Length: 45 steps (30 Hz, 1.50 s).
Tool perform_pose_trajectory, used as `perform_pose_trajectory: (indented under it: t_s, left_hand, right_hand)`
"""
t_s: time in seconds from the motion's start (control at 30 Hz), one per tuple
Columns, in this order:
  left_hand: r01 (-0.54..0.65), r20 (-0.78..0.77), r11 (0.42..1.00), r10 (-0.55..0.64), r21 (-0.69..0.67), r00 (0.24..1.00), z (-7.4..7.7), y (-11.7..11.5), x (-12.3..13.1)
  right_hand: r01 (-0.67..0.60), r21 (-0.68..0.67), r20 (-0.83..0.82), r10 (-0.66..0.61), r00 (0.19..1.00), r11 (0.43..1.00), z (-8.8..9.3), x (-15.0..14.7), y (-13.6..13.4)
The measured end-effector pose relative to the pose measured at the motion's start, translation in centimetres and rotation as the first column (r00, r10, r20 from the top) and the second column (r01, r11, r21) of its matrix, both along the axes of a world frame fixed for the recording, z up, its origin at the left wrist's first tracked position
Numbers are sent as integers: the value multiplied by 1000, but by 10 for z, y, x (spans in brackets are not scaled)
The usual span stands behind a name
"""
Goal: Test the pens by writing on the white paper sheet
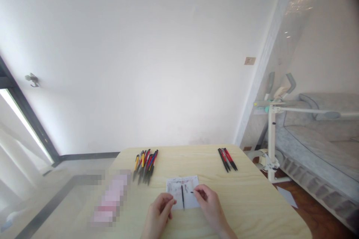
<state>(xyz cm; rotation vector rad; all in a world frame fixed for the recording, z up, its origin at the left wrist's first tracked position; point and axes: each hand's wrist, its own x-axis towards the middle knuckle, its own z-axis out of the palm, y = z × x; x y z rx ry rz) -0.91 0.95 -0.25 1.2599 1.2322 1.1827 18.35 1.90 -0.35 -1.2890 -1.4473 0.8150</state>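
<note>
A white sheet of paper with scribbled marks lies near the table's front. Across its middle rests a slim black pen-like stick. My right hand is at the sheet's right edge, thumb and fingers pinched on a small dark piece whose short end sticks out to the left. My left hand is by the lower left edge of the paper, its thumb and fingertips drawn together. Whether anything sits in that pinch I cannot make out.
A bunch of pens, yellow, red, blue and dark, lies at the back left of the wooden table. Several red and black pens lie at the back right. Beyond the table's right side stands exercise equipment by a grey sofa.
</note>
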Motion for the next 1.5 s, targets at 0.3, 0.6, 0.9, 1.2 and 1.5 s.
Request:
perform_pose_trajectory:
  t_s: [0.3, 0.6, 0.9, 1.2, 1.5]
  left_hand:
    - [9, -1, 1000, -9, 20, 1000, -6, 4, -1]
    - [-3, -28, 999, 5, 52, 1000, -3, 1, -3]
    - [-5, 49, 1000, 5, 0, 999, 0, -1, -2]
    - [7, 27, 999, -8, 37, 1000, -5, 1, -4]
    - [18, -2, 999, -18, 51, 1000, -4, 0, -4]
  right_hand:
    - [8, 8, 8, -8, 1000, 1000, -5, 0, 4]
    - [8, 29, 8, -8, 1000, 1000, -3, 1, 2]
    - [7, 35, 10, -8, 1000, 999, -6, 2, 1]
    - [43, 67, 14, -44, 999, 997, -1, -1, 0]
    - [-81, 73, 10, 80, 997, 994, 12, -32, -11]
